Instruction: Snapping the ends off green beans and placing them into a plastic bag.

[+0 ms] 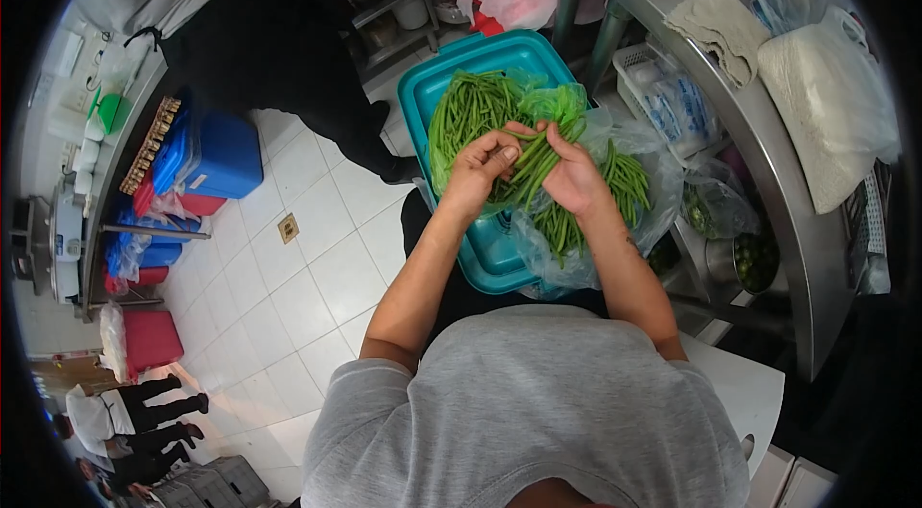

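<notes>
Before me a teal plastic lid or tray (497, 270) carries a heap of green beans (479, 105) in a green plastic bag (555, 101). My left hand (475, 173) pinches the end of a bean between thumb and fingers, over the heap. My right hand (576, 173) holds a small bunch of green beans (534, 166) across its palm, close beside the left. More green beans (625, 180) lie in a clear plastic bag (663, 169) at the right, partly under my right wrist.
A person in dark trousers (266, 40) stands at upper left. The steel counter (781, 177) curves along the right, with a folded cloth (720, 29) on it and a white basket (641, 87) below. Blue bins (223, 155) stand left on the tiled floor (317, 292). More people (108, 414) are far left.
</notes>
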Demonstrator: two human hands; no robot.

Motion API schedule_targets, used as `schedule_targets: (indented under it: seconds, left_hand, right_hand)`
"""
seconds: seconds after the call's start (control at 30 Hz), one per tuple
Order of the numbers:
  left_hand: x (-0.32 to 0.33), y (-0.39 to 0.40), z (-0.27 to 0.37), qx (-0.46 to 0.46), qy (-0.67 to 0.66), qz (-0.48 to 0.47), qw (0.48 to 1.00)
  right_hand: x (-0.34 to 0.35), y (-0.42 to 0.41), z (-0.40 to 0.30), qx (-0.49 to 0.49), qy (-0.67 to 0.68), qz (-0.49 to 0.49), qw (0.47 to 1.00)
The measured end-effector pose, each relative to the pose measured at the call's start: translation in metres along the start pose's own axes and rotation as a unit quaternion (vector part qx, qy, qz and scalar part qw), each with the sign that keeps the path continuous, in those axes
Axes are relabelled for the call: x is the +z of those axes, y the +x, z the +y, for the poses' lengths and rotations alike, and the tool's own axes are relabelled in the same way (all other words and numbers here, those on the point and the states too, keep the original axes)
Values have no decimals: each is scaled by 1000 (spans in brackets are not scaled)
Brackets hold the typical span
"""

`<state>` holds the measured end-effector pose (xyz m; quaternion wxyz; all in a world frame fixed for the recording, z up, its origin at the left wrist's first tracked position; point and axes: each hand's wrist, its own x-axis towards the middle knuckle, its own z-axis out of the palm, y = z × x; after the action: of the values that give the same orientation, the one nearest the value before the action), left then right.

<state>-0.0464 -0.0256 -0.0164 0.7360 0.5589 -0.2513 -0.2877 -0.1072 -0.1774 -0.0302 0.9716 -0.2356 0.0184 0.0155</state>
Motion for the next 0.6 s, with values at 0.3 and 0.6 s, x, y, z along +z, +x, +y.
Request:
schedule_targets:
  seconds: [0.3,0.6]
  left_hand:
    - [-13,-5,6,-48,39,28,998]
    - [3,-10,1,-30,98,80,992]
  right_hand:
    - [0,0,-3,-48,-9,37,998]
    - [9,-3,-2,-69,-40,39,996]
